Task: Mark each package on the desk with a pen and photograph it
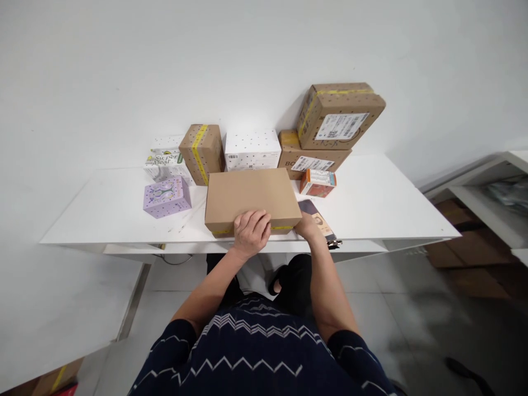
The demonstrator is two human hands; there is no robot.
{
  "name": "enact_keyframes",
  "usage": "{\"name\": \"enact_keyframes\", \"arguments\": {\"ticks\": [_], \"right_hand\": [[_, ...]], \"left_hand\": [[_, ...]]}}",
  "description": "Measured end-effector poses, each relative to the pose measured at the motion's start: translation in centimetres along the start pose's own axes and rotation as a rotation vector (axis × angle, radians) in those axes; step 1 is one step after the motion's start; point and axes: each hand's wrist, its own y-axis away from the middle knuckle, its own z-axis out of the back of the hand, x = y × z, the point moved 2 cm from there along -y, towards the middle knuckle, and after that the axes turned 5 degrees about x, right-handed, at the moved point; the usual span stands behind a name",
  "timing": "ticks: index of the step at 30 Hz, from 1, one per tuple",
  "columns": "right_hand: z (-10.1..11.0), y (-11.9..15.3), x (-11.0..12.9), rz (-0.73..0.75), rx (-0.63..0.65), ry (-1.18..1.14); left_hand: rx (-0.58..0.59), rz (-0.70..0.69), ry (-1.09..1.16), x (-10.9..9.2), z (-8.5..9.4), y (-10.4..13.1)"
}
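Observation:
A plain brown cardboard box [252, 192] with yellow tape along its front sits near the front edge of the white table. My left hand [251, 232] lies over the box's front top edge, its curled fingers on the lid and the rest against the front face. At the box's right front corner is my right hand [306, 225], closed around the lower side; its fingertips are hidden by the box. Just beside that hand lies a dark flat item with a picture on it [319, 220], next to a metal clip [334, 244] at the table edge.
Left of the box stand a purple box [167, 197], a "Super Meal" box [165, 160] and a yellow-taped carton [202, 154]. Behind it is a white dotted box [252, 149]. Rightward, a small orange box [317, 187] stands before two stacked cartons [336, 124]. Shelving [487, 203] is far right.

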Motion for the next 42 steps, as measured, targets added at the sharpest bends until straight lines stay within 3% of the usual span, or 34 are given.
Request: {"name": "enact_keyframes", "arguments": {"ticks": [5,10,16,24,27,32,35,38,40,42], "right_hand": [[0.9,0.5,-0.5,-0.027,-0.036,-0.054],[2.2,2.2,-2.4,-0.254,-0.334,-0.081],[0.8,2.7,-3.3,-0.333,-0.176,0.062],[0.8,3.4,-2.5,-0.319,-0.269,0.035],[1.0,4.3,-3.1,-0.334,-0.343,-0.191],[1.9,6.9,-3.7,-0.259,-0.455,-1.083],[3.3,9.6,-1.4,-0.092,-0.379,-1.462],[4.6,12.9,2.7,0.138,-0.242,-1.556],[4.4,14.5,5.6,0.157,-0.06,-1.647],[3.5,15.4,8.2,0.113,0.222,-1.778]], "left_hand": [[-0.027,-0.01,-0.008,-0.1,0.1,-0.2],[0.007,0.003,-0.009,0.1,-0.2,0.0],[-0.004,0.013,0.042,0.2,-0.3,0.2],[0.039,0.04,0.03,0.3,-0.7,0.5],[0.009,0.007,0.014,0.2,-0.5,0.5],[0.03,0.023,0.022,0.4,-0.8,0.8],[0.036,0.023,-0.011,0.4,-1.1,1.0],[0.027,0.012,-0.029,0.3,-1.1,0.9],[0.019,0.01,-0.012,0.4,-1.0,0.8],[0.049,0.006,0.044,0.7,-1.0,1.0]]}}
